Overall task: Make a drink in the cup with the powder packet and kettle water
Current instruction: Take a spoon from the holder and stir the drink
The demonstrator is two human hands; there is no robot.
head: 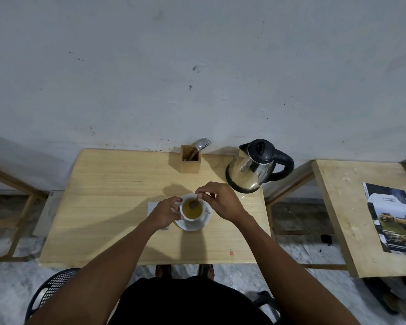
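A white cup (190, 218) stands on a white saucer (192, 227) in the middle of the wooden table (117, 184). It holds yellow liquid. My left hand (165, 212) grips the cup's left side. My right hand (218, 200) is above the cup's right rim, fingers pinched on the handle of a spoon (194, 203) whose bowl sits in the liquid. The steel kettle (251, 170) with a black lid and handle stands at the back right. A pale flat packet (153, 206) lies left of the cup, mostly hidden under my left hand.
A wooden holder (189, 160) with a spoon and fork stands at the back, by the wall. A second table (352, 207) to the right carries a magazine (394, 219). A black chair (54, 287) is at lower left.
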